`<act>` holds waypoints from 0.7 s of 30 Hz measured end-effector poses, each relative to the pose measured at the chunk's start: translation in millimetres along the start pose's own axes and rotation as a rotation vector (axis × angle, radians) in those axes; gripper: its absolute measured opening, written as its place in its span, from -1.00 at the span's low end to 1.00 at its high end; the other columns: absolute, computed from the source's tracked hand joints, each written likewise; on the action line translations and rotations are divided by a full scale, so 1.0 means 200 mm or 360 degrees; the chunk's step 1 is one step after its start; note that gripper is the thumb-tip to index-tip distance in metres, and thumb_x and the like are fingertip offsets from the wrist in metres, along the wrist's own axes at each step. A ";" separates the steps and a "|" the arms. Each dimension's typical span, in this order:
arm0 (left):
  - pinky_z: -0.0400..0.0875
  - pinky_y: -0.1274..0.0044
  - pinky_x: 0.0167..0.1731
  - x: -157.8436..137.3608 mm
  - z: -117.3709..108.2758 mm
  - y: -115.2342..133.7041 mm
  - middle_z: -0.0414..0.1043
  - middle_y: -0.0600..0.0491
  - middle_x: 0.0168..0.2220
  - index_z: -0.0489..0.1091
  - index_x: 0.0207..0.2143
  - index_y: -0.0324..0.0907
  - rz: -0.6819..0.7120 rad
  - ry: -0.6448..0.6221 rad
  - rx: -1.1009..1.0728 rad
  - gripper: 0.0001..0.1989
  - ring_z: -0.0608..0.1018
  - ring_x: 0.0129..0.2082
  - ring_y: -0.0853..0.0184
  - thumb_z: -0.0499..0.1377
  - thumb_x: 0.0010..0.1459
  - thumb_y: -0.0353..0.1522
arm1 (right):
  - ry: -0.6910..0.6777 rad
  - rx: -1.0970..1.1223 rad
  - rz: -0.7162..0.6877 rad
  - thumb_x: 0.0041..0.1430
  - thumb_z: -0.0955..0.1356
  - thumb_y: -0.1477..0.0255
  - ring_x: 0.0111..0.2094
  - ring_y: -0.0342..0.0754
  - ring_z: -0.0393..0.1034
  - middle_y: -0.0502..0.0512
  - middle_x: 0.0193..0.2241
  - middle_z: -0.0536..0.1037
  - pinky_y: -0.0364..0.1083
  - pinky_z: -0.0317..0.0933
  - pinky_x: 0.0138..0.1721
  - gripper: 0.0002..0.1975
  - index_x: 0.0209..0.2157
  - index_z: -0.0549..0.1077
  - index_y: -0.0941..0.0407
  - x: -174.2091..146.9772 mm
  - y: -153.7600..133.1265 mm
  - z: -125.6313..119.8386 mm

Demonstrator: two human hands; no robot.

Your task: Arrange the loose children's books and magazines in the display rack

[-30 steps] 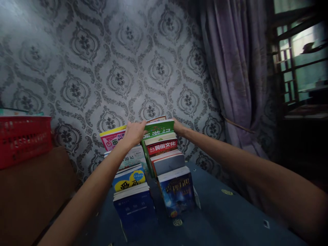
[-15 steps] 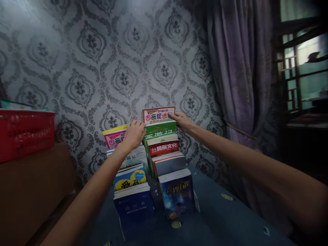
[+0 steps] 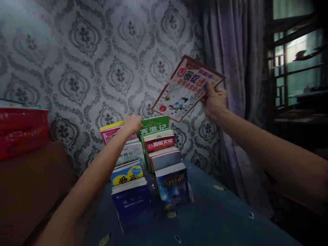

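Observation:
My right hand (image 3: 214, 99) grips a thin picture book (image 3: 191, 77) by its right edge, holding it tilted in the air above the rows. The book has a brown border and colourful lettering. My left hand (image 3: 133, 123) is closed at the back of the rows, by the upper left corner of a green book (image 3: 157, 125) and the top of a pink and yellow book (image 3: 107, 134). What its fingertips grip is hidden. Two rows of upright books run toward me, with a dark blue book (image 3: 132, 205) at the left front and a blue illustrated book (image 3: 172, 188) at the right front.
The books stand on a blue-green cloth surface (image 3: 217, 218) against a patterned wall (image 3: 120, 44). A red basket (image 3: 23, 133) sits on a brown box (image 3: 36, 177) at left. A purple curtain (image 3: 238, 85) hangs at right, beside a window (image 3: 294, 68).
My right hand has lifted the brown-bordered picture book up and to the right, out of the back of the right row, tilting it. My left hand remains at the back of the books.

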State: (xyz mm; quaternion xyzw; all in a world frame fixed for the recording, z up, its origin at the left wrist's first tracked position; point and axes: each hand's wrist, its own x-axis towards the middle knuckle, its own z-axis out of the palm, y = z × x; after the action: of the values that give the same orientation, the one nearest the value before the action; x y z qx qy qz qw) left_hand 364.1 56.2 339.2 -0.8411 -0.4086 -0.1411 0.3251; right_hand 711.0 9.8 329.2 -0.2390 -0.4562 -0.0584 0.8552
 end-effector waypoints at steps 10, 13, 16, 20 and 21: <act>0.41 0.42 -0.01 0.14 0.09 -0.09 0.55 -0.20 0.03 0.54 -0.02 -0.22 0.0042 -0.0089 -0.0227 -0.68 0.54 0.08 0.05 0.19 0.22 -0.30 | -0.0018 0.0260 -0.0159 -0.08 0.52 -0.08 -0.60 -0.21 0.16 -0.06 -0.51 0.51 -0.17 -0.03 -0.62 -0.50 -0.44 0.43 0.06 -0.08 -0.08 0.14; 0.40 0.47 -0.05 0.17 0.10 -0.14 0.58 -0.13 -0.01 0.56 -0.05 -0.22 0.0139 -0.0115 -0.0332 -0.70 0.56 0.03 0.10 0.17 0.21 -0.36 | -0.0046 0.0189 -0.0128 -0.03 0.48 -0.11 -0.61 -0.19 0.15 -0.07 -0.54 0.46 -0.15 -0.01 -0.62 -0.51 -0.44 0.43 0.04 -0.12 -0.02 0.23; 0.41 0.53 -0.11 0.20 0.10 -0.18 0.62 -0.03 -0.08 0.58 -0.07 -0.21 0.0226 -0.0153 -0.0461 -0.70 0.59 -0.06 0.19 0.14 0.18 -0.40 | -0.0052 0.0130 -0.0113 -0.03 0.44 -0.15 -0.61 -0.17 0.12 -0.06 -0.56 0.41 -0.13 0.01 -0.60 -0.48 -0.46 0.39 0.03 -0.15 0.02 0.27; 0.41 0.53 -0.13 0.22 0.13 -0.23 0.63 -0.01 -0.17 0.57 -0.10 -0.30 0.0347 -0.0173 -0.0785 -0.67 0.57 -0.16 0.24 0.12 0.13 -0.43 | -0.0351 -0.0010 0.0002 0.03 0.41 -0.15 -0.61 -0.19 0.10 -0.06 -0.60 0.38 -0.13 0.04 -0.56 -0.46 -0.50 0.38 0.06 -0.26 0.06 0.26; 0.42 0.52 -0.14 0.23 0.13 -0.24 0.63 -0.02 -0.19 0.57 -0.11 -0.32 0.0363 -0.0171 -0.0856 -0.67 0.57 -0.19 0.25 0.13 0.11 -0.43 | -0.0454 -0.0054 0.0044 0.01 0.43 -0.13 -0.60 -0.19 0.11 -0.05 -0.61 0.40 -0.13 0.06 -0.56 -0.47 -0.51 0.40 0.08 -0.31 0.07 0.26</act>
State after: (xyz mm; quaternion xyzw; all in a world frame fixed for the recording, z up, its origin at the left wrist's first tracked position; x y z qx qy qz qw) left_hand 354.6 122.7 362.5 -0.9438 -0.2761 -0.1621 0.0821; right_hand 641.5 38.2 298.9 -0.2655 -0.5688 -0.0199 0.7782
